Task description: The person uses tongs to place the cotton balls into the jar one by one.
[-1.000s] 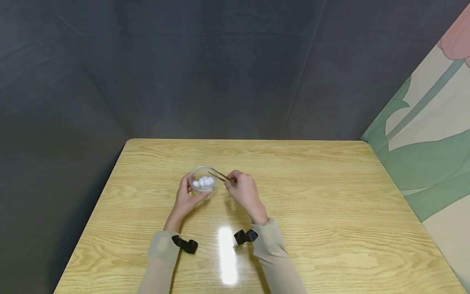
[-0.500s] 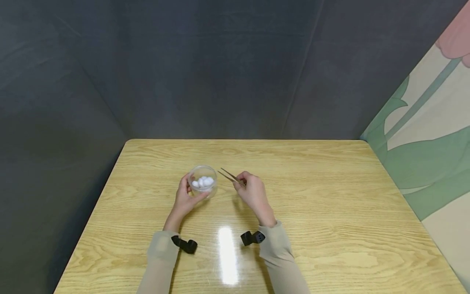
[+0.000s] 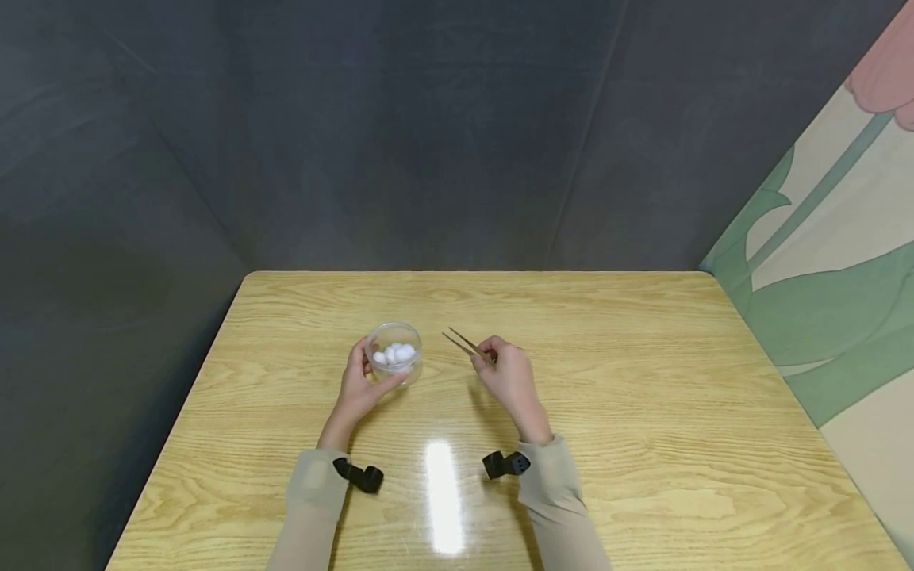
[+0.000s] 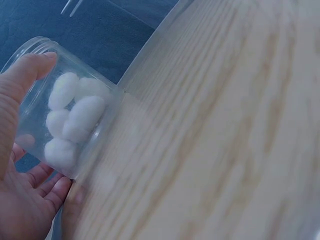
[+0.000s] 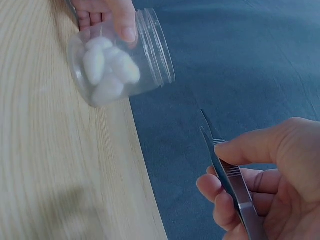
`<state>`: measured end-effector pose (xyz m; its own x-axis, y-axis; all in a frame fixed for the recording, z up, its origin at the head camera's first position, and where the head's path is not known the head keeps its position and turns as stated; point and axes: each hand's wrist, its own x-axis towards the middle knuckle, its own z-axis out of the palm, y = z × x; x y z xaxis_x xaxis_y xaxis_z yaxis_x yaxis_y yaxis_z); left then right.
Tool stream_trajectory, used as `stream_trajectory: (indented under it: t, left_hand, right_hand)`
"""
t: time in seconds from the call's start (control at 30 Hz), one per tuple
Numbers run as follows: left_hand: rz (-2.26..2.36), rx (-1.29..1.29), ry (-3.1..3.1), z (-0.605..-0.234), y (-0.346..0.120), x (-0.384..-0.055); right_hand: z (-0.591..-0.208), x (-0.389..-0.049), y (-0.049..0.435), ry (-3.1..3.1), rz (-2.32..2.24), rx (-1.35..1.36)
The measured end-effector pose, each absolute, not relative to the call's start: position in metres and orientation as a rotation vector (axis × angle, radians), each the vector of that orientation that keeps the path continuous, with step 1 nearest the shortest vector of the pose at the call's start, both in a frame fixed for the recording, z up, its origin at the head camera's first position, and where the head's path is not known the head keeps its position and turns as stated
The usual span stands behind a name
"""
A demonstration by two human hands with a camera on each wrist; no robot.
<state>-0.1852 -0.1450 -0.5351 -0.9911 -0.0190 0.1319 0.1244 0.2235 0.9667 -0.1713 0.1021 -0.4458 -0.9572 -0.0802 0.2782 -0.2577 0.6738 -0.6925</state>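
My left hand (image 3: 362, 390) grips a clear plastic jar (image 3: 408, 371) round its side, thumb near the threaded rim. The jar has no lid on, and several white cotton balls (image 4: 84, 117) lie at its bottom. To the right, my right hand (image 3: 508, 379) pinches metal tweezers (image 3: 460, 342) between thumb and fingers. In the right wrist view the tips of the tweezers (image 5: 212, 132) stand apart with nothing between them. They point toward the jar (image 5: 150, 50) but are clear of its mouth.
Both hands are above a wood-grain table (image 3: 643, 381). A dark cloth (image 3: 428, 143) hangs behind its far edge, and a flower-patterned fabric (image 3: 842, 317) lies along the right side. Black wrist cameras (image 3: 360, 476) sit on both sleeves.
My right hand has drawn the tweezers away from the jar's rim toward the right. The left hand and the jar have stayed nearly in place.
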Motion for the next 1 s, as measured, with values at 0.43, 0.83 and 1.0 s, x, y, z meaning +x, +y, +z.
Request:
stream_trajectory:
  t: [0.43,0.83,1.0]
  left_hand:
    - [-1.861,-0.100,-2.370,-0.534,-0.145,-0.184]
    - [-1.874,-0.091,-2.374,-0.534,-0.145,-0.183]
    - [-1.895,-0.127,-2.384,-0.518,-0.143,-0.177]
  right_hand:
    - [-0.452,-0.171,0.112,-2.674,1.171,0.257]
    - [-0.459,-0.171,0.127,-2.674,1.154,0.227]
    - [-0.461,-0.171,0.135,-2.693,1.159,0.223]
